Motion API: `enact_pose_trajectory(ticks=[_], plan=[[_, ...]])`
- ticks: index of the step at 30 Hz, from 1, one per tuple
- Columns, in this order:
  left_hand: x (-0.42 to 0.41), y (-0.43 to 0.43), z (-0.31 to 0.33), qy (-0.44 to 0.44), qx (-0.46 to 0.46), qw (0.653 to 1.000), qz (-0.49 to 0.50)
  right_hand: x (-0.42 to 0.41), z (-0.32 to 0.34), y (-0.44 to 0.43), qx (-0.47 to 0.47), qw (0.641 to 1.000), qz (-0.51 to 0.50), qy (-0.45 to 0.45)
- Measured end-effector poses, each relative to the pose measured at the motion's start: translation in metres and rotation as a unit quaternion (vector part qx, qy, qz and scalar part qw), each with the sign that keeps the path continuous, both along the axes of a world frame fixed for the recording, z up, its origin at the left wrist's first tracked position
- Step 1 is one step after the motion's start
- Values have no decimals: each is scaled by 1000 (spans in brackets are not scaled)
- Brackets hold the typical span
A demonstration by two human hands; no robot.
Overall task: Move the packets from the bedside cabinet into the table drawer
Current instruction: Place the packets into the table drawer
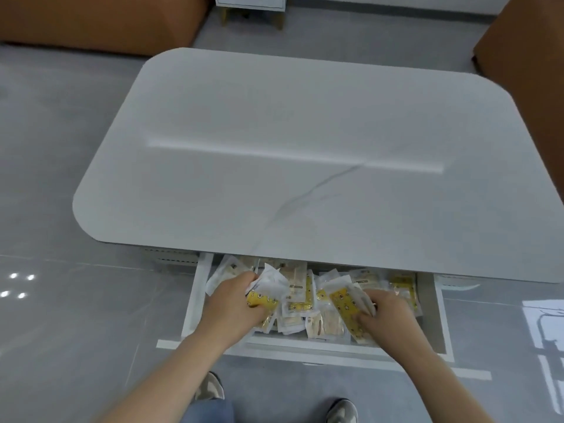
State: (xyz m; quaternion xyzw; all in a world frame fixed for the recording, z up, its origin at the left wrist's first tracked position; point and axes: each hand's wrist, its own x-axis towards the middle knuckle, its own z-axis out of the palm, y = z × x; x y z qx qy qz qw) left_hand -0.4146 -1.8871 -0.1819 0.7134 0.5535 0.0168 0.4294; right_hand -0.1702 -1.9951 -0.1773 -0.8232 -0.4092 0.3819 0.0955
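Observation:
The white table's drawer stands pulled open below the tabletop's near edge. It holds a heap of several packets, yellow, beige and white. My left hand is inside the drawer's left part and grips a bunch of yellow and white packets. My right hand is in the right part, fingers curled round a yellow packet and some clear ones. Both bunches sit just above or on the heap; I cannot tell which.
The white marble-look tabletop fills the middle. Brown sofas stand at the far left and at the right. A white cabinet on wooden legs is at the far end. My shoes are on the grey tiled floor.

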Motion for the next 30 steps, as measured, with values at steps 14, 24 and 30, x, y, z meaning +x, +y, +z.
enact_pose_trajectory(ticks=[14,24,30], plan=[[11,18,-140,8,86,995,-58,11,-146,24,44,997,26,-64],[11,18,-153,10,158,981,-115,11,-163,25,54,990,39,-121],[8,10,-147,25,168,974,-148,4,-154,16,65,990,34,-117]])
